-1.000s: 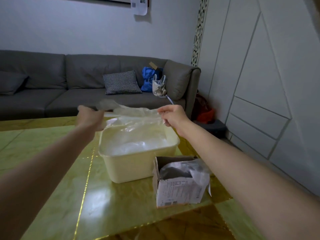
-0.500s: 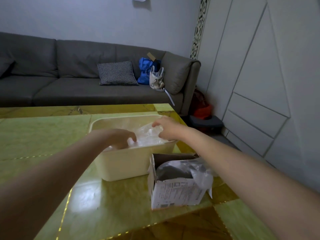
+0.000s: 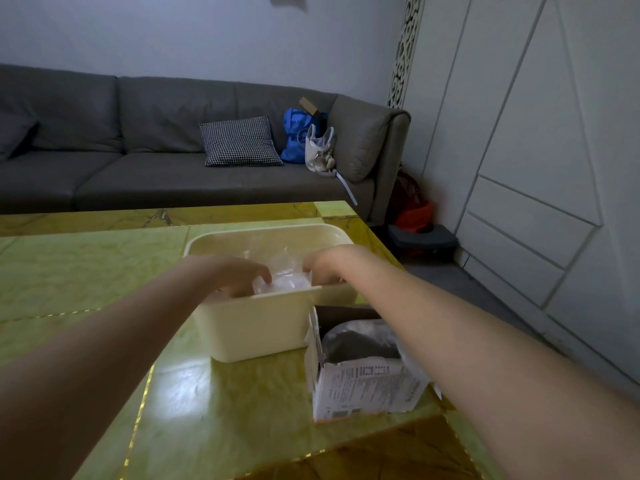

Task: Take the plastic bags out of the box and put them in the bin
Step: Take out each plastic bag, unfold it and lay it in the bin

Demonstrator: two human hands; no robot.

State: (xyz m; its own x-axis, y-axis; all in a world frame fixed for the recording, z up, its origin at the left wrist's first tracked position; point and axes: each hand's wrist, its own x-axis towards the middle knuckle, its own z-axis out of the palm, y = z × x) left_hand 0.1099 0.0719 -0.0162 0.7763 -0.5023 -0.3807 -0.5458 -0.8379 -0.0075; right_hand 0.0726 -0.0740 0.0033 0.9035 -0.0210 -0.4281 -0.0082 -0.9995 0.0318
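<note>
Now, from the head camera, we reach both bare arms forward into the cream rectangular plastic bin (image 3: pixel 263 323), which stands on the glossy green and gold marble-patterned table (image 3: pixel 86 271) at about twelve o'clock from us. Our left hand (image 3: pixel 239 273) dips inside the bin near its front wall, fingers curled down against the crumpled clear plastic bag (image 3: pixel 287 277) that lies in the bin; our right hand (image 3: pixel 323 266) comes in over the bin's right side, its fingers also bent down onto that bag. We cannot tell whether either hand truly grips the plastic or only presses on it, since the fingertips are hidden behind the bin's rim and the bag.

At about two o'clock from the bin's front, just beside its right corner, stands the open white printed cardboard box (image 3: pixel 363 386), with more greyish clear plastic bags (image 3: pixel 360 341) bunched inside and spilling over its right edge, partly under our right forearm.

Beyond the table, at eleven o'clock, runs a long grey fabric sofa (image 3: pixel 138 161) with a black-and-white checked cushion (image 3: pixel 239 142), a blue bag (image 3: pixel 294 136) and a pale handbag (image 3: pixel 320 150).
</note>
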